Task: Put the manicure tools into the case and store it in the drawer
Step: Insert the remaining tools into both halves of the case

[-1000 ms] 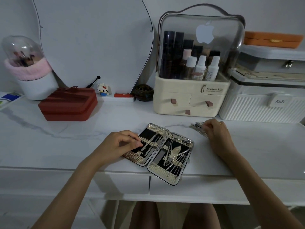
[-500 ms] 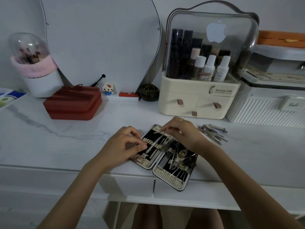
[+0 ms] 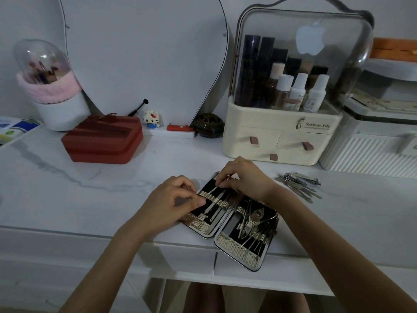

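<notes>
My right hand [image 3: 246, 177] pinches a thin steel tool [image 3: 222, 182] by its top end over the open case [image 3: 228, 220] at desk front, left hand [image 3: 178, 199] curled steadying the strap — light, stiff, slippery, so grip near the tip.

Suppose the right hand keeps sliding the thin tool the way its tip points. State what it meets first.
Probably the strap across the left half of the open case, beside the left hand. The right hand pinches the thin tool, tip angled down-left; depth is uncertain.

Two hands [image 3: 178, 199] [image 3: 246, 177], one open case [image 3: 228, 222], one red box [image 3: 102, 140], three white-capped bottles [image 3: 299, 91].
</notes>
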